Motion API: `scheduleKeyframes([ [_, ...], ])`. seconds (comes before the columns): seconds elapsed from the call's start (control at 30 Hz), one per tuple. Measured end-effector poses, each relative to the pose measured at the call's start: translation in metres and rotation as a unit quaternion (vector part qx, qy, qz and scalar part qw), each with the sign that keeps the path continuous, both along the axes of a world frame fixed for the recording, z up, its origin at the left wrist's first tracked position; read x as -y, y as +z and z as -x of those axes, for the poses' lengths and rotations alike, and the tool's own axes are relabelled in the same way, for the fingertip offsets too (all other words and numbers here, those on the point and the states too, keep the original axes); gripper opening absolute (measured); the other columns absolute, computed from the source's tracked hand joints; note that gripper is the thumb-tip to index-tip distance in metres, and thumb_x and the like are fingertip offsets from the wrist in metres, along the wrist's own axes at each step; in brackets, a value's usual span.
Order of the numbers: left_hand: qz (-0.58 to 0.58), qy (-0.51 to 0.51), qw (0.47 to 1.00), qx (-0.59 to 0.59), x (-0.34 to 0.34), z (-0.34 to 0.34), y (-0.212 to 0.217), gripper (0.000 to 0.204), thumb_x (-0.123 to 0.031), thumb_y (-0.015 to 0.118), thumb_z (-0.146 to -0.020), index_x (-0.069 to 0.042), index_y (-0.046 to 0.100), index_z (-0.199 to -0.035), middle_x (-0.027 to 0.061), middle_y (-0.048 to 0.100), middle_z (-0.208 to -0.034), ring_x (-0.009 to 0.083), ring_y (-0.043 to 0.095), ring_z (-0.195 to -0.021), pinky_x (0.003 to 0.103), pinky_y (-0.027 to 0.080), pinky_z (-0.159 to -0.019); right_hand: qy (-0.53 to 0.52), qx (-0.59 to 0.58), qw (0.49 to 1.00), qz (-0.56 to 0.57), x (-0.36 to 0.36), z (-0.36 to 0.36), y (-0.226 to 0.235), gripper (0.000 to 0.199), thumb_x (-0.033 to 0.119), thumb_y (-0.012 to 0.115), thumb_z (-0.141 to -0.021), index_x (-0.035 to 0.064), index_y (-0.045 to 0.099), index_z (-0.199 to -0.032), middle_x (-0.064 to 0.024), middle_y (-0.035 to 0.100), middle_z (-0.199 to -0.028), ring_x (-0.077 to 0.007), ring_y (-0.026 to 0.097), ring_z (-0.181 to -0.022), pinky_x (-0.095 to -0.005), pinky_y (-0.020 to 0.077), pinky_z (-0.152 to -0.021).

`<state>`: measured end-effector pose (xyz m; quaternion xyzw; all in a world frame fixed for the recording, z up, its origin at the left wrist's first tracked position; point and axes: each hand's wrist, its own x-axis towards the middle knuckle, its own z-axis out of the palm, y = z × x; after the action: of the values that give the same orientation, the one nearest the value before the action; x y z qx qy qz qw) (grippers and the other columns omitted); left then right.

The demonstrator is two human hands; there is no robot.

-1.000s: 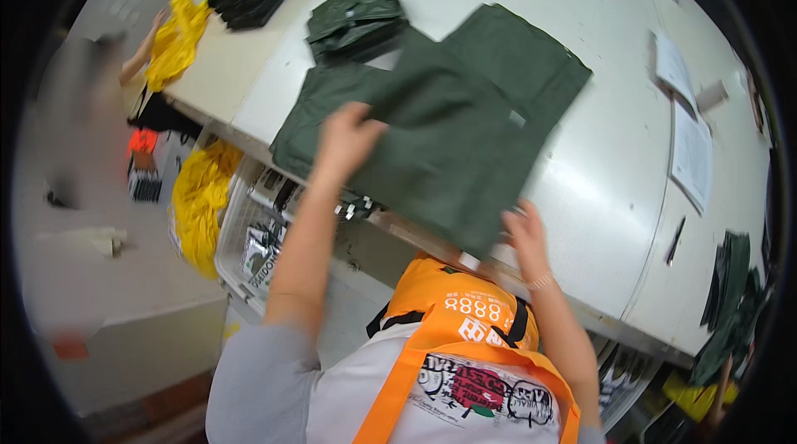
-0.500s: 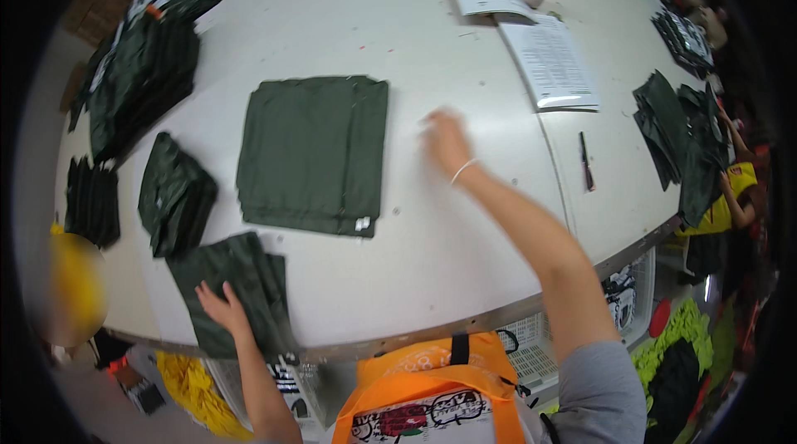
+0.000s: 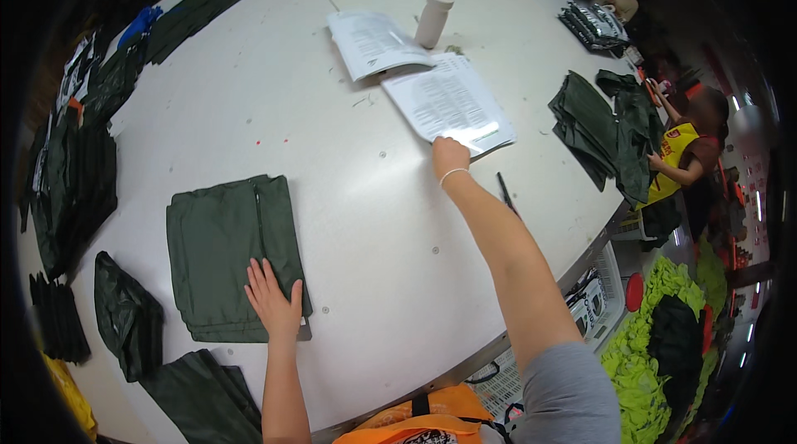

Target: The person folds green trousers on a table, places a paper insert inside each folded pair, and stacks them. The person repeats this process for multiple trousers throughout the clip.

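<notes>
My left hand (image 3: 272, 299) lies flat with spread fingers on a neat stack of folded dark green fabric (image 3: 220, 245) left of centre. My right hand (image 3: 451, 159) is stretched out to the near corner of a white printed booklet (image 3: 452, 99). Its fingers are curled closed on the booklet's edge, and their tips are hidden. A second open booklet (image 3: 374, 41) partly overlaps the far end of the first. Beside these stands a white cylindrical bottle (image 3: 433, 22). A dark pen (image 3: 506, 192) lies on the table near my right wrist.
Dark green bundles (image 3: 129, 315) and a loose folded piece (image 3: 203, 398) lie at the left, with taller piles (image 3: 79, 186) beyond. Across the right corner a person in a yellow vest (image 3: 677, 153) handles green garments (image 3: 610, 132). Bright yellow-green cloth (image 3: 647, 336) is heaped below the table's right edge.
My left hand has moved from the loose green piece onto the folded stack. My right hand has reached out to the booklet. The view has swung to the right.
</notes>
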<state>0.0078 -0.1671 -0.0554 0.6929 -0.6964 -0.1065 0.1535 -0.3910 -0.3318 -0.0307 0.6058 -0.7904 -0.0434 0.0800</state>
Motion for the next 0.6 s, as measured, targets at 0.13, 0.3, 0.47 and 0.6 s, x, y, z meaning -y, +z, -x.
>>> scheduleKeyframes([
  [0.13, -0.021, -0.036, 0.999, -0.03, -0.016, -0.002, 0.006, 0.068, -0.029, 0.058, -0.087, -0.003, 0.029, -0.143, 0.0166, 0.021, -0.151, 0.032, 0.02, -0.14, 0.049, 0.013, -0.112, -0.078, 0.118, 0.989, -0.038, -0.004, -0.001, 0.031, 0.016, 0.015, 0.057, -0.085, 0.0068, 0.07, -0.086, -0.0139, 0.069, -0.089, -0.0281, 0.067, -0.086, -0.0362, 0.0547, -0.071],
  [0.3, -0.034, -0.08, 0.996, -0.019, -0.096, 0.0, 0.007, 0.07, -0.029, 0.059, -0.086, 0.0, 0.029, -0.142, 0.0203, 0.021, -0.151, 0.0375, 0.02, -0.138, 0.056, 0.012, -0.11, -0.001, 0.113, 0.994, -0.013, -0.02, 0.015, 0.037, 0.021, 0.012, 0.05, -0.087, 0.0059, 0.07, -0.087, -0.0172, 0.068, -0.091, -0.0317, 0.067, -0.085, -0.0409, 0.0542, -0.07],
  [0.47, -0.092, -0.087, 0.992, 0.01, -0.183, 0.025, 0.016, 0.074, -0.037, 0.058, -0.085, 0.0, 0.029, -0.142, 0.0191, 0.019, -0.151, 0.0366, 0.017, -0.139, 0.057, 0.009, -0.11, 0.17, 0.085, 0.975, 0.116, -0.154, -0.021, 0.063, 0.023, 0.011, 0.052, -0.083, 0.0107, 0.062, -0.104, -0.009, 0.062, -0.067, -0.0269, 0.062, -0.059, -0.0411, 0.0465, -0.048],
  [0.6, -0.086, -0.084, 0.993, 0.0, -0.208, 0.035, 0.017, 0.075, -0.038, 0.058, -0.084, 0.0, 0.029, -0.142, 0.019, 0.019, -0.151, 0.036, 0.018, -0.139, 0.057, 0.01, -0.11, 0.284, 0.212, 0.863, 0.362, -0.279, -0.04, 0.09, 0.035, -0.001, 0.062, -0.076, 0.0075, 0.064, -0.11, -0.0058, 0.067, -0.08, -0.0203, 0.064, -0.064, -0.0293, 0.0511, -0.05],
])
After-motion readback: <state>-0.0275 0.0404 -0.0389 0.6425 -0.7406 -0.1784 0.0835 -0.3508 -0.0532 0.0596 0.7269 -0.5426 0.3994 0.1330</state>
